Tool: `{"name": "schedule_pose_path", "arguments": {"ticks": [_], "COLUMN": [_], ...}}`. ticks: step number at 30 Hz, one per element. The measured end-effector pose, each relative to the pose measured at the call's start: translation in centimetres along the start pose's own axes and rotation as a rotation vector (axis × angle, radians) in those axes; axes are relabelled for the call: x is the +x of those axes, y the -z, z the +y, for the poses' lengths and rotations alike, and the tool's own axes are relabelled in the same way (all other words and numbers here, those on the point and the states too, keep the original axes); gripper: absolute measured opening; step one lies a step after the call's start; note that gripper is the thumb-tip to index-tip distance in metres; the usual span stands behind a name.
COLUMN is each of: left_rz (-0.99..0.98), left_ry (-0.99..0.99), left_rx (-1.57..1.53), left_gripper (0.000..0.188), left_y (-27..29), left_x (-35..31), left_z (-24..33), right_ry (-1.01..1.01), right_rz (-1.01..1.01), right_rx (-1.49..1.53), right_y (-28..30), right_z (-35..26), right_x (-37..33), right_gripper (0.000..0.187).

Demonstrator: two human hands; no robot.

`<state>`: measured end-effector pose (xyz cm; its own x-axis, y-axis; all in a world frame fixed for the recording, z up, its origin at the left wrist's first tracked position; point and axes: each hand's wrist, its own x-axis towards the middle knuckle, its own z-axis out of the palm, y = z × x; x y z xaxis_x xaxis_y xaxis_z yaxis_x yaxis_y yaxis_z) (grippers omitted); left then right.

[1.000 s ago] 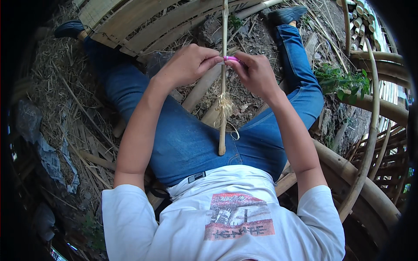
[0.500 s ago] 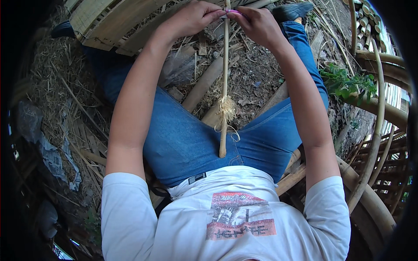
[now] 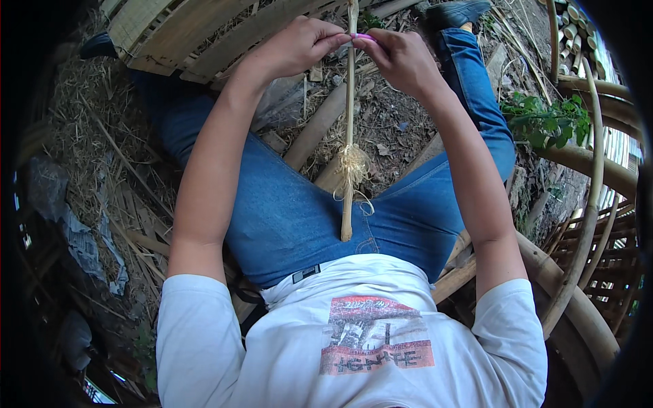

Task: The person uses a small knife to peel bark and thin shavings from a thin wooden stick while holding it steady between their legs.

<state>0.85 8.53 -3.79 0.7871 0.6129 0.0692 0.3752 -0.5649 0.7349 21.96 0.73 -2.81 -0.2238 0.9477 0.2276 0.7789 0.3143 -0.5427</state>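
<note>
A long, thin bamboo stick (image 3: 350, 102) runs away from my lap, its near end against my jeans. Pale curled shavings (image 3: 352, 165) cling around its lower part. My right hand (image 3: 401, 58) is closed on a small pink-handled tool (image 3: 362, 37), which meets the stick's far part; its working end is mostly hidden. On the stick's other side, my left hand (image 3: 303, 47) pinches with thumb and fingers right beside it. What lies in that pinch is too small to make out.
Slatted bamboo panel (image 3: 153, 34) stands at the upper left. Bamboo poles (image 3: 316, 129) lie on the littered ground between my legs. A leafy green plant (image 3: 547, 122) and curved bamboo rails (image 3: 592, 204) are at the right, with cut bamboo (image 3: 575, 37) stacked farther back.
Both hands have come slightly nearer to me along the stick, with the pink-handled tool between them. The shavings and the stick's near end have shifted only a little.
</note>
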Motion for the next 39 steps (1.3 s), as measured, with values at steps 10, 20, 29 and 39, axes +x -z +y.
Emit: {"name": "schedule_pose_path", "arguments": {"ticks": [10, 20, 29, 39], "left_rz": [-0.022, -0.069, -0.061, 0.056], "left_ry": [0.030, 0.048, 0.051, 0.022], "left_rx": [-0.035, -0.084, -0.019, -0.058], "left_gripper": [0.031, 0.023, 0.016, 0.028], "left_y": [-0.5, -3.6, -4.7, -1.8], "left_x": [-1.3, -7.5, -9.8, -3.2], "left_z": [0.8, 4.7, 6.1, 1.4], "right_ry": [-0.030, -0.129, -0.152, -0.062], "right_rz": [-0.033, -0.100, -0.075, -0.005], "right_rx": [0.070, 0.167, 0.136, 0.021], "right_y": [-0.3, -1.4, -2.1, -0.4], "right_z": [-0.6, -4.3, -6.0, -2.0], "right_x": [-1.3, -8.3, -11.4, -2.8], "right_gripper": [0.026, 0.025, 0.024, 0.030]}}
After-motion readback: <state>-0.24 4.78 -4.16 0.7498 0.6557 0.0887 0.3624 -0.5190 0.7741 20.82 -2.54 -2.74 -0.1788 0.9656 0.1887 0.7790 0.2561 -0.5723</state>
